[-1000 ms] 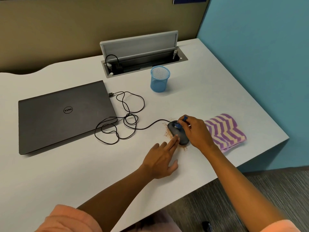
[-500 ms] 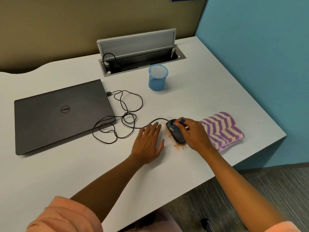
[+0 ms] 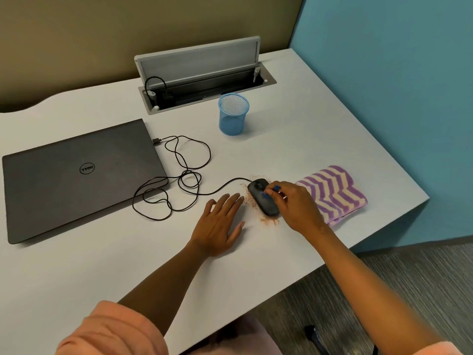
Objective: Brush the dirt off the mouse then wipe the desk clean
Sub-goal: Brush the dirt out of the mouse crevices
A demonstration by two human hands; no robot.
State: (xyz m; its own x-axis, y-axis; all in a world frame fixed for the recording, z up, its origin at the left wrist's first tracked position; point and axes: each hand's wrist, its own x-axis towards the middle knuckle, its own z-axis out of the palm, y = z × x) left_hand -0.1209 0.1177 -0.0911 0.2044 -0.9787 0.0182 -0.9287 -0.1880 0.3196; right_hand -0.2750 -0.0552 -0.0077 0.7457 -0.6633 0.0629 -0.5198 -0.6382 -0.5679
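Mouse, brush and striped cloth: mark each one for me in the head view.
mouse (image 3: 263, 201): head view, on its dark top shell.
brush (image 3: 276, 187): head view, on the blue end showing above the right hand's fingers.
striped cloth (image 3: 332, 190): head view, on its middle stripes.

My right hand (image 3: 297, 204) pinches a small blue brush (image 3: 268, 192) and holds it against the top of the black mouse (image 3: 262, 201), which sits on the white desk (image 3: 320, 119) in a scatter of reddish-brown dirt (image 3: 267, 221). My left hand (image 3: 220, 224) lies flat on the desk just left of the mouse, fingers straight. A purple-and-cream striped cloth (image 3: 335, 192) lies just right of my right hand. The mouse cable (image 3: 179, 180) loops toward the closed laptop (image 3: 76, 175). A blue mesh cup (image 3: 233, 114) stands farther back.
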